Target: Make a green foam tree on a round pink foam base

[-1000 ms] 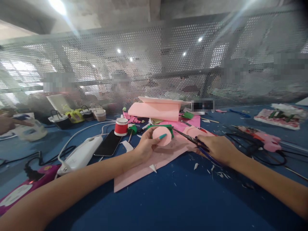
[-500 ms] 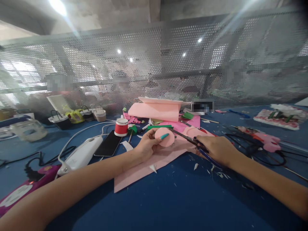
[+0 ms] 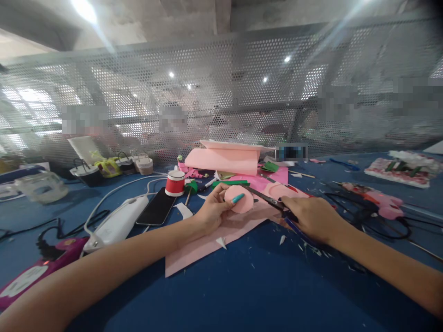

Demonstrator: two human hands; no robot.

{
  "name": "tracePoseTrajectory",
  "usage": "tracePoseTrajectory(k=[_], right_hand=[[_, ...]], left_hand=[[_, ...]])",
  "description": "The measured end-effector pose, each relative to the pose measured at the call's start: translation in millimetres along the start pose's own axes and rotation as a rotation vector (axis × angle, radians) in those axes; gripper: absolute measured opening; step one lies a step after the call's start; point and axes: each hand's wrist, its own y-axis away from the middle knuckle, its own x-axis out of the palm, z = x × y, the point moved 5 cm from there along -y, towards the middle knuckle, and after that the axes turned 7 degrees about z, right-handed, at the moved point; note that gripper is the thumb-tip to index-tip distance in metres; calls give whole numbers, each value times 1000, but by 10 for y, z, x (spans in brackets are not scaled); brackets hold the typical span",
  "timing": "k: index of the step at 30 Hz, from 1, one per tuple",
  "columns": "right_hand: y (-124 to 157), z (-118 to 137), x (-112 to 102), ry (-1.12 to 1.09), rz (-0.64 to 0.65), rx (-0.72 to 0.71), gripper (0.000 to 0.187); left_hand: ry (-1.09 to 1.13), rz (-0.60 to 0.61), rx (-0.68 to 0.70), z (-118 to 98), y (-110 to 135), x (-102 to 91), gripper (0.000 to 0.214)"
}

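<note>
Between thumb and fingers, my left hand pinches a round pink paper disc, its thumb lying over the front. My right hand is closed round the handles of a pair of scissors with dark blades and blue grips. Their blades point left, with the tips by the disc's upper edge; whether they touch it I cannot tell. Under both hands lies a pink paper sheet with a small white scrap on it. Green paper strips lie just behind the disc.
Left of my hands are a red and white cup, a phone, a white power strip and a purple device. A rolled pink sheet stands behind. At right lie a pink glue gun and its cable.
My left hand and the disc have shifted slightly right and tilted a little. The scissors remain beside the disc's upper edge, with my right hand almost unmoved.
</note>
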Motion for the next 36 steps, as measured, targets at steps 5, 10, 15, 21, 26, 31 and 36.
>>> tracePoseTrajectory(k=[5,10,15,21,26,31,36], right_hand=[[-2,-4,3,26,-24,-19,44],[0,-19,7,66,-81,-41,45],[4,-16,-2,85,-75,-36,47],[17,-16,-2,90,-65,-6,47],[17,-16,-7,81,-87,-6,45],[2,-10,11,49,-23,4,47],[8,7,-4,67,-24,2,47]], left_hand=[[5,-3,-20,-6,6,20,37],[5,-21,-17,-6,10,18,36],[7,-5,5,-1,1,4,38],[-1,-30,-6,-15,7,9,38],[4,-19,-3,-11,12,13,36],[8,-6,-7,4,8,-1,38],[9,18,4,2,-6,-13,35]])
